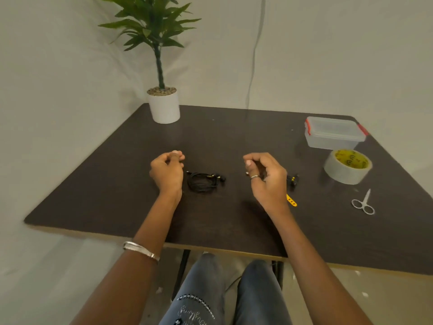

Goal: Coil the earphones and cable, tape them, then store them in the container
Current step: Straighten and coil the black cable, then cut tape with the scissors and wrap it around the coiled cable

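Both hands hover with curled fingers: your left hand (pixel 166 170) grips nothing I can see, your right hand (pixel 264 174) unclear. Coiled earphones (pixel 205 181) lie untaped between them; a careless lift could unravel the coil

Looked like a staged recording setup, not a lived-in room. Walls were draped in plain off-white cloth (pixel 70 66), creased, with a thin cord (pixel 254 55) hanging down it at the far side. Single dark wood-grain folding table (pixel 117 207) on black metal legs, person seated at the near edge. Only decor was a potted plant (pixel 161 66) in a white pot at the far left corner. Floor below was pale, with white specks.
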Tool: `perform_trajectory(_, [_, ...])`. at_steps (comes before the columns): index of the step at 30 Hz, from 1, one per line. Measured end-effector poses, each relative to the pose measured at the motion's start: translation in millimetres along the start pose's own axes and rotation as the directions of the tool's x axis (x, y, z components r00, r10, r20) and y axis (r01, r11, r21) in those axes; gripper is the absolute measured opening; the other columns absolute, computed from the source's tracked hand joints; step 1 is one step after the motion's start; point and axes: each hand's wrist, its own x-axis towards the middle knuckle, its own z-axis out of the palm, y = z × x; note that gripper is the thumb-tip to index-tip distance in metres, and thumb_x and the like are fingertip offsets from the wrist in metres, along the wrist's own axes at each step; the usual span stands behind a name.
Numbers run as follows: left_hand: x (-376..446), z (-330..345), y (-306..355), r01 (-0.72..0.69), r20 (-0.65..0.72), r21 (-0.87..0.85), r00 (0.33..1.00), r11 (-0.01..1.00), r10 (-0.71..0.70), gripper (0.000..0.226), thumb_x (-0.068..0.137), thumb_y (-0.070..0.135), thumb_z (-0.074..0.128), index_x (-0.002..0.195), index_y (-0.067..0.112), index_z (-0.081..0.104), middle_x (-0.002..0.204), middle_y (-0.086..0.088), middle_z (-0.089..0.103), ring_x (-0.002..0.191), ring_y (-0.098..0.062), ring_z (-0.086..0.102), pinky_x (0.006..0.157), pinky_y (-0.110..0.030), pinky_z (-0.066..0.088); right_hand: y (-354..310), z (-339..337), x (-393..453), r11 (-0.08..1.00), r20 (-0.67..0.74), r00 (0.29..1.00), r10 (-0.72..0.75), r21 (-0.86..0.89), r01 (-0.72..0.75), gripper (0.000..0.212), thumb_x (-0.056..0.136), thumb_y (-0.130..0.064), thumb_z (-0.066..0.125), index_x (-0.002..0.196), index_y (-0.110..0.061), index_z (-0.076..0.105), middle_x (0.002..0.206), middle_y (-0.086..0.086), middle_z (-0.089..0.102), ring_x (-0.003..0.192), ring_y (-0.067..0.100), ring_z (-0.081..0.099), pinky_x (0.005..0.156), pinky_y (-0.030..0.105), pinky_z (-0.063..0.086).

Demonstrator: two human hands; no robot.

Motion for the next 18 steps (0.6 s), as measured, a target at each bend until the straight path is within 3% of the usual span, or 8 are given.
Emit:
perform_trajectory(2, [-16.1, 10.0, 8.9, -0.091, 0.018, 0.002, 0.996, 0.996, 0.091, 0.019, 0.094, 0.018, 0.056, 0.091, 0.011, 0.073, 0.082, 0.004, 0.072, 0.066, -0.003, 0.063, 0.065, -0.02, 0.052, 2.8, -27.4, 5.6, 0.997, -0.115, 0.993, -0.013, -0.082, 0.004, 0.015, 0.088, 0.0, 0.058, 0.096, -0.005, 0.069, 0.091, 0.0, 0.066, 0.086, 0.011, 0.061, 0.077, 0.018, 0.047])
perform_trajectory(5, [-37.4, 40.8, 22.1, -0.15, 0.185, -0.029, 0.971, 0.988, 0.152, 0.017, 0.092, 0.019, 0.058, 0.089, 0.013, 0.073, 0.081, 0.003, 0.073, 0.066, -0.002, 0.064, 0.068, -0.023, 0.054, 28.3, -83.4, 19.1, 0.941, -0.322, 0.944, 0.073, -0.291, -0.172, 0.019, 0.081, -0.002, 0.058, 0.098, -0.006, 0.067, 0.093, 0.003, 0.065, 0.089, 0.027, 0.061, 0.079, 0.026, 0.043])
perform_trajectory(6, [-43.4, 52.8, 25.9, -0.157, 0.252, -0.029, 0.955, 0.987, 0.159, 0.016, 0.091, 0.019, 0.059, 0.088, 0.014, 0.074, 0.082, 0.003, 0.073, 0.066, -0.003, 0.064, 0.069, -0.025, 0.054, 38.6, -102.7, 25.4, 0.88, -0.347, 0.93, 0.12, -0.396, -0.262, 0.022, 0.08, -0.003, 0.06, 0.101, -0.005, 0.066, 0.095, 0.009, 0.066, 0.095, 0.033, 0.06, 0.082, 0.031, 0.041])
perform_trajectory(8, [-55.4, 74.4, 32.6, -0.173, 0.37, -0.021, 0.914, 0.985, 0.168, 0.015, 0.09, 0.018, 0.06, 0.085, 0.015, 0.074, 0.081, 0.003, 0.073, 0.066, -0.005, 0.065, 0.07, -0.027, 0.054, 55.6, -134.1, 34.0, 0.658, -0.304, 0.911, 0.278, -0.631, -0.411, 0.031, 0.082, -0.009, 0.065, 0.112, -0.006, 0.062, 0.109, 0.016, 0.064, 0.111, 0.039, 0.053, 0.092, 0.04, 0.038])
perform_trajectory(10, [-65.2, 93.4, 36.1, -0.186, 0.468, 0.002, 0.868, 0.983, 0.163, 0.015, 0.089, 0.018, 0.061, 0.081, 0.017, 0.074, 0.08, 0.003, 0.073, 0.065, -0.006, 0.063, 0.068, -0.026, 0.054, 66.5, -151.1, 37.4, 0.468, -0.209, 0.866, 0.453, -0.771, -0.431, 0.037, 0.083, -0.015, 0.067, 0.119, -0.012, 0.058, 0.121, 0.013, 0.059, 0.122, 0.034, 0.044, 0.102, 0.049, 0.029])
perform_trajectory(11, [-69.7, 102.9, 36.3, -0.188, 0.511, 0.022, 0.846, 0.982, 0.151, 0.016, 0.089, 0.018, 0.061, 0.078, 0.017, 0.073, 0.08, 0.002, 0.073, 0.064, -0.006, 0.063, 0.067, -0.026, 0.053, 69.7, -155.6, 37.8, 0.431, -0.169, 0.847, 0.503, -0.801, -0.416, 0.036, 0.085, -0.017, 0.067, 0.119, -0.015, 0.058, 0.123, 0.011, 0.057, 0.125, 0.031, 0.041, 0.105, 0.052, 0.025])
perform_trajectory(15, [-75.5, 133.1, 32.8, -0.214, 0.619, 0.072, 0.776, 0.974, 0.125, 0.018, 0.09, 0.019, 0.06, 0.077, 0.018, 0.072, 0.08, 0.001, 0.074, 0.063, -0.01, 0.065, 0.07, -0.03, 0.055, 79.4, -159.7, 41.3, 0.42, -0.114, 0.843, 0.526, -0.827, -0.374, 0.024, 0.088, -0.009, 0.061, 0.11, -0.017, 0.065, 0.119, 0.008, 0.058, 0.126, 0.027, 0.039, 0.108, 0.053, 0.018])
perform_trajectory(18, [-72.6, 145.0, 30.1, -0.257, 0.696, 0.073, 0.705, 0.964, 0.136, 0.012, 0.091, 0.013, 0.059, 0.089, 0.015, 0.071, 0.085, -0.006, 0.073, 0.068, -0.014, 0.065, 0.067, -0.029, 0.055, 74.7, -151.3, 47.8, 0.508, -0.109, 0.878, 0.466, -0.779, -0.367, 0.029, 0.088, -0.005, 0.061, 0.111, -0.021, 0.067, 0.112, 0.004, 0.063, 0.122, 0.026, 0.044, 0.103, 0.047, 0.019])
